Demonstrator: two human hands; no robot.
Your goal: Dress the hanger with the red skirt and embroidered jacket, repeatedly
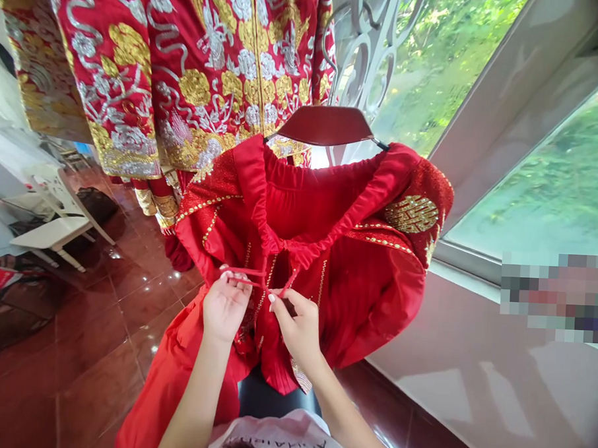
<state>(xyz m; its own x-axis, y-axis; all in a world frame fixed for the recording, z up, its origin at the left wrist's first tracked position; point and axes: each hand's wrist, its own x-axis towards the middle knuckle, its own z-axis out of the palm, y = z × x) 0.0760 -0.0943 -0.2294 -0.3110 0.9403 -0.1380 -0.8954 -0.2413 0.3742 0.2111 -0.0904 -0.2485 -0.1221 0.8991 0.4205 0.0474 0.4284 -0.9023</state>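
A red skirt with gold beading and a gathered waistband hangs by that band from a hanger with a dark red top. From the front of the waistband comes a thin red drawstring. My left hand, palm turned up, has its fingers curled round a stretched loop of it. Close by on the right, my right hand pinches the drawstring between thumb and forefinger, where the strands cross. Both hands are just below the waistband, in front of the skirt. The fingertips of the right hand partly cover the crossing.
Behind hangs a red jacket embroidered in gold and silver. A white metal scrollwork grille and a window stand to the right. On the left, a white chair and dark bags rest on the tiled floor.
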